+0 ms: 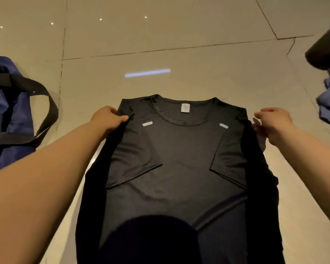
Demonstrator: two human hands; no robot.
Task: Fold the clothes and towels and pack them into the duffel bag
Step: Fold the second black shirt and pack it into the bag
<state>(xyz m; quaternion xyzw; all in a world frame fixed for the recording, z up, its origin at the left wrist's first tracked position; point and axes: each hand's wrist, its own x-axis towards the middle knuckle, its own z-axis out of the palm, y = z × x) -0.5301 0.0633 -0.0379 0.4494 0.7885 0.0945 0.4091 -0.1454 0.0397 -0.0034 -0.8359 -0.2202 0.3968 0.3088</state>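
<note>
Currently both hands, left hand (pixel 109 117) and right hand (pixel 272 121), pinch the black shirt (pixel 171 159) at its shoulders; slick fabric could slip, undoing the inward-folded sleeves.

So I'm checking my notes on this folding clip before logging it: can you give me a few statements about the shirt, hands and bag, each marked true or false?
1. The black T-shirt lies flat on the tiled floor with both sleeves folded inward. True.
2. The left hand hangs idle. False: it pinches the shirt's shoulder edge.
3. The right hand grips the shirt's other shoulder edge. True.
4. The blue duffel bag sits to the person's right. False: it lies to their left.
5. The shirt's neck label is red. False: it is white.
</note>
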